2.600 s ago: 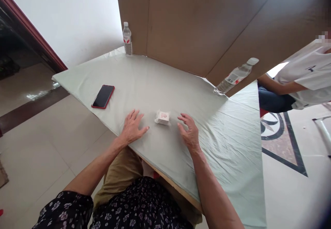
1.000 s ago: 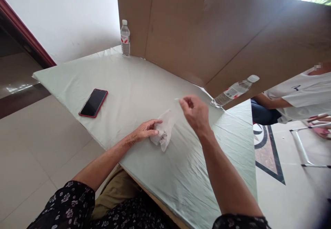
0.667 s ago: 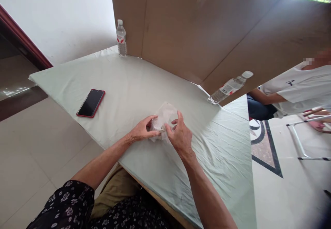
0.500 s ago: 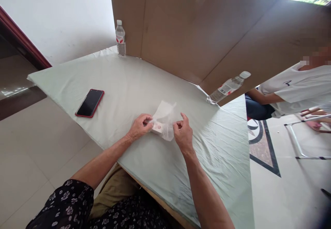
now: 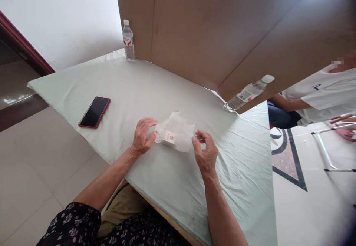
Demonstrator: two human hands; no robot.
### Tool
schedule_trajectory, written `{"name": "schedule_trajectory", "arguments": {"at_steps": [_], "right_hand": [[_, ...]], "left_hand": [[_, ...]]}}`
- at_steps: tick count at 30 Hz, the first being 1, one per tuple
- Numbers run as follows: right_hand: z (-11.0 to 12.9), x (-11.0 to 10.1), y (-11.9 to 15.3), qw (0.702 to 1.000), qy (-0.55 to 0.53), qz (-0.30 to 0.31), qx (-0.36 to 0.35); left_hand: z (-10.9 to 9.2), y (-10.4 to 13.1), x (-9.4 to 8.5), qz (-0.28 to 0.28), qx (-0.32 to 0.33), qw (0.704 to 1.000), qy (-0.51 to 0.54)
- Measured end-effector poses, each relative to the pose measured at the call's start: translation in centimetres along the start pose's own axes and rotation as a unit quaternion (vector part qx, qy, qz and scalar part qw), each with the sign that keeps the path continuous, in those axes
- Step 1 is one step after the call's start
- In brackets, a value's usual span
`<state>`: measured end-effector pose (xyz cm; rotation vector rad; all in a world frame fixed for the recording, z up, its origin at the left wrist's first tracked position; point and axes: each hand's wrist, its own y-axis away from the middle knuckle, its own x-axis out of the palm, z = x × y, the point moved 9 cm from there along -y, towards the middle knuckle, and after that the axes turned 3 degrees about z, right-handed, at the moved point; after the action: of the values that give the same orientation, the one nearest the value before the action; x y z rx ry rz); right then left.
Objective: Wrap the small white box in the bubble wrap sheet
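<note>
A small white box [image 5: 169,138] with faint reddish print lies in the middle of a thin, translucent white wrapping sheet [image 5: 182,129], which is spread out and crinkled on the table. At the sheet's left edge is my left hand [image 5: 143,136], its fingers apart and the thumb close to the wrapping. My right hand [image 5: 206,152] rests by the opposite edge, fingers loosely curved, the thumb tip at the sheet's border. Part of the box is veiled by the wrapping.
A black phone with a red case [image 5: 94,112] lies to the left on the pale green cloth [image 5: 111,79]. One water bottle [image 5: 128,40] stands at the back; another bottle [image 5: 249,93] is at the right. Behind them rises a cardboard panel [image 5: 189,31]. A person [image 5: 328,90] sits beyond.
The wrapping has been spread flatter and wider over the table. My hands have moved apart; the left has let go of the wrapped box and the right has loosened its pinch.
</note>
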<state>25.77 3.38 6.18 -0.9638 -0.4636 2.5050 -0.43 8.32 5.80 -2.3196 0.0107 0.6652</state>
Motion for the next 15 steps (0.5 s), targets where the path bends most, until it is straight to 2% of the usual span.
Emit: {"name": "schedule_trajectory", "arguments": {"at_steps": [2, 4, 6, 8, 11, 13, 15], "right_hand": [[1.7, 1.0, 0.4, 0.998, -0.008, 0.043, -0.035], [2.1, 2.4, 0.8, 0.996, 0.004, 0.084, -0.034], [1.7, 3.6, 1.0, 0.993, 0.014, 0.115, -0.011], [1.5, 4.1, 0.9, 0.992, 0.002, 0.129, 0.005], [2.7, 4.2, 0.9, 0.983, -0.056, 0.17, -0.027], [4.4, 4.4, 1.6, 0.961, -0.094, 0.248, -0.074], [5.8, 5.0, 3.3, 0.923, -0.104, 0.355, -0.103]], "left_hand": [[-1.9, 0.2, 0.9, 0.058, 0.068, 0.996, 0.003], [-2.4, 0.4, 2.1, 0.116, 0.085, 0.99, -0.009], [-1.8, 0.6, 3.3, 0.165, 0.061, 0.984, -0.02], [-0.5, 0.5, 4.0, 0.194, 0.01, 0.98, -0.027], [1.6, 0.2, 3.5, 0.185, -0.08, 0.979, -0.039], [2.4, 0.0, 2.7, 0.165, -0.122, 0.978, -0.043], [2.9, -0.1, 2.1, 0.158, -0.149, 0.975, -0.039]]}}
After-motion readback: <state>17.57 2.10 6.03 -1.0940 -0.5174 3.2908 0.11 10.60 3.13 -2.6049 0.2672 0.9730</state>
